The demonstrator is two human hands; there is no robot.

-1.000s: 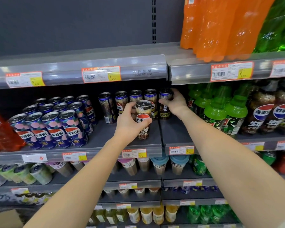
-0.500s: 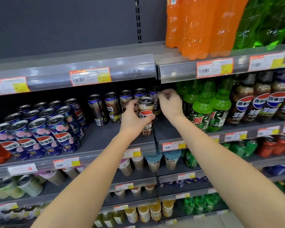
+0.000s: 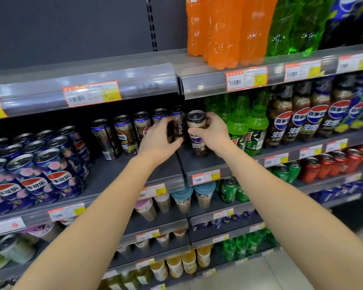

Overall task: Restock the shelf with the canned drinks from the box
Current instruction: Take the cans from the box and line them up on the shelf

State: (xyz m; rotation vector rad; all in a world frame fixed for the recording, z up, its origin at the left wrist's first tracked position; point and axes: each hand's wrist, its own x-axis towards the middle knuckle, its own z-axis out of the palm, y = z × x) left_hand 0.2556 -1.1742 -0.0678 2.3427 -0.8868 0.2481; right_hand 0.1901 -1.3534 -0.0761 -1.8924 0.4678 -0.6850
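Observation:
A row of dark cola cans (image 3: 123, 136) stands at the back of the grey middle shelf (image 3: 113, 174). My left hand (image 3: 158, 141) is wrapped around the rightmost can of that row, the one lettered PEPSI (image 3: 179, 126). Just right of it, past the shelf divider, stands another dark cola can (image 3: 198, 141). It is upright on the shelf, and my right hand (image 3: 211, 132) grips it near the top. The two cans are side by side, almost touching. The box is out of view.
Blue and pink Pepsi cans (image 3: 57, 174) fill the shelf's left part. Green bottles (image 3: 256, 130) and dark cola bottles (image 3: 302, 122) stand close on the right. Orange bottles (image 3: 224, 32) sit on the shelf above. Cups and cans fill the lower shelves.
The can my left hand held in front of the row is now in my right hand, set down right of the PEPSI can. My left hand moved onto the PEPSI can. The view shifted right.

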